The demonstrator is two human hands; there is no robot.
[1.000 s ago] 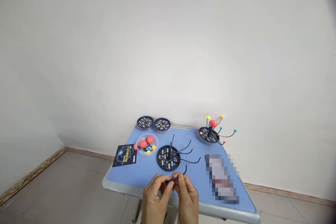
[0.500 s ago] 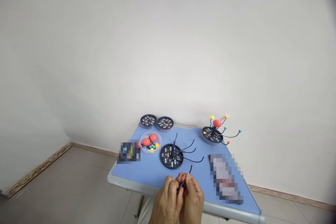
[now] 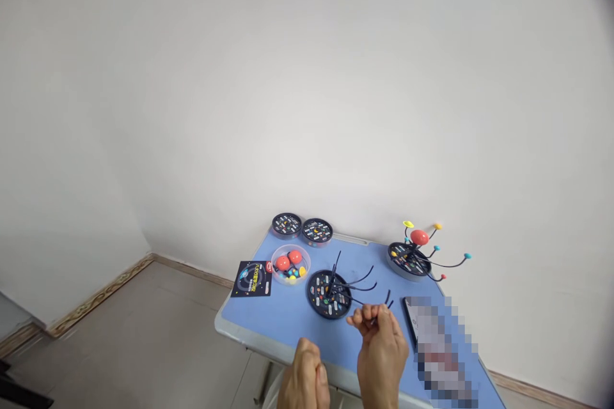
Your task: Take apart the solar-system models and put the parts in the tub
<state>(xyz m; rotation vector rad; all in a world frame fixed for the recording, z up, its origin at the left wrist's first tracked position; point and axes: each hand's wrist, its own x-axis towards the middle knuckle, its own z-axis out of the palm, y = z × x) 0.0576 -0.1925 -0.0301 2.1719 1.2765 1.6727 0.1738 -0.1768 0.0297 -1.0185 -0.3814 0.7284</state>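
Note:
My right hand (image 3: 382, 351) is raised over the front of the blue table, fingers pinched on a thin black curved rod (image 3: 391, 305); most of the rod is hidden by the fingers. Closed in a fist, my left hand (image 3: 306, 376) is at the table's front edge, and whatever it may hold is hidden. Beyond the hands lies a round black base (image 3: 316, 308) printed with coloured planets and labels. Several bare black curved rods (image 3: 361, 280) fan out from its centre post, mostly rightward. One of them passes behind my right hand.
A clear round tub (image 3: 307, 255) holds red balls and small coloured pieces. Left of it lies a black printed card (image 3: 251, 279). Two round black discs (image 3: 286, 223) are at the back. A model with coloured balls (image 3: 419, 238) stands back right, near a partly blurred flat object (image 3: 434, 345).
My hands have moved apart. The right one has gone forward and right with the rod; the left stays low at the edge. The view has shifted, so the table appears further right.

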